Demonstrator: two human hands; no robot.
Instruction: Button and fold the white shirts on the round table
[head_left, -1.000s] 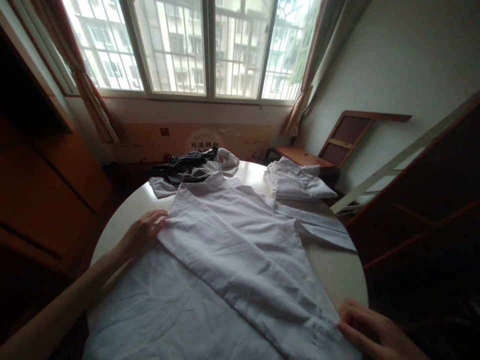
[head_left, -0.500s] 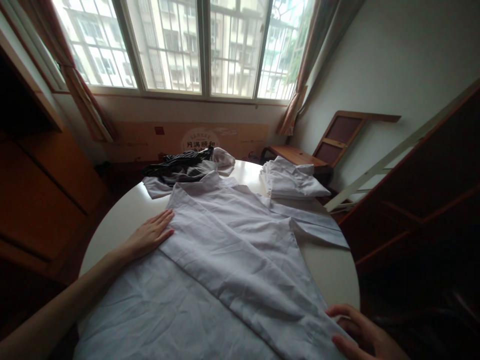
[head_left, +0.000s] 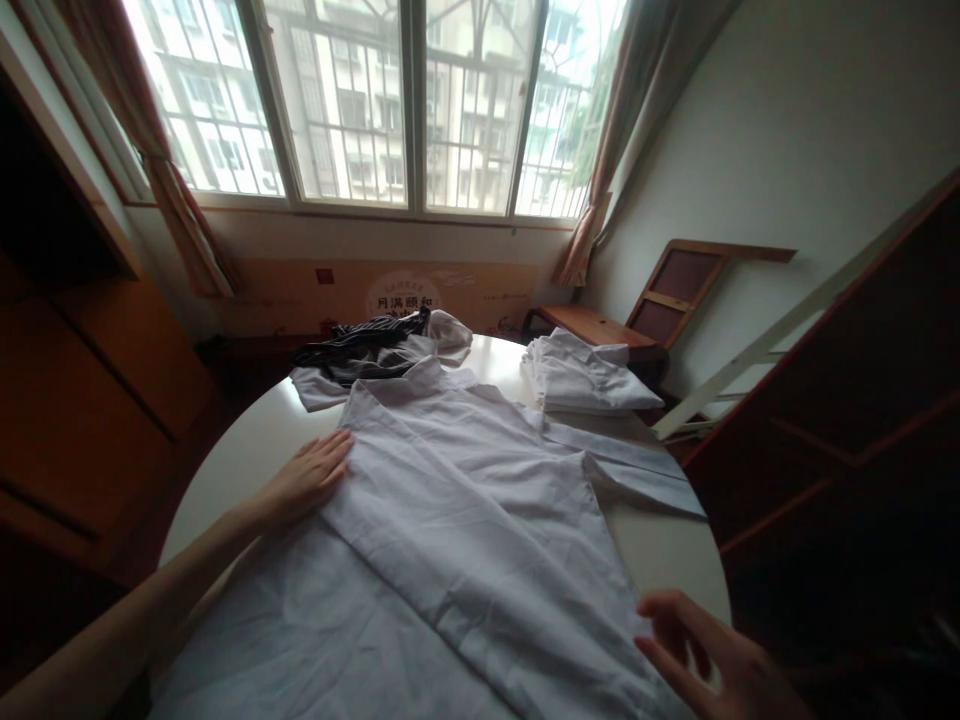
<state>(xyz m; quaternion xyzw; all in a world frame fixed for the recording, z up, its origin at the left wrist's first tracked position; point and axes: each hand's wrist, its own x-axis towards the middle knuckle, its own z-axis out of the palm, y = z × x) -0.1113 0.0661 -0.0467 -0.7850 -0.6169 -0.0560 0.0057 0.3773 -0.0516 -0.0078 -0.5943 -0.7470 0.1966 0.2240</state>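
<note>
A white shirt [head_left: 465, 500] lies spread over the table, with one side folded across its body and its collar end toward the window. My left hand [head_left: 311, 475] rests flat, fingers stretched out, along the shirt's left edge near the shoulder. At the lower right, my right hand [head_left: 709, 650] is beside the shirt's right edge. Its thumb and forefinger are curved with a gap between their tips, both close to the cloth; the other fingers are partly hidden. A white sleeve [head_left: 637, 465] stretches out to the right across the table.
The round white table [head_left: 225, 470] has a curved edge on both sides. A stack of folded white shirts [head_left: 585, 370] sits at the back right. Dark striped and pale clothes [head_left: 367, 350] are heaped at the back left. A wooden chair [head_left: 607, 325] stands beyond, below the window.
My right hand has shifted slightly left along the shirt's edge, and its thumb and forefinger tips have come closer together. My left hand stays in place. The view has tilted up a little.
</note>
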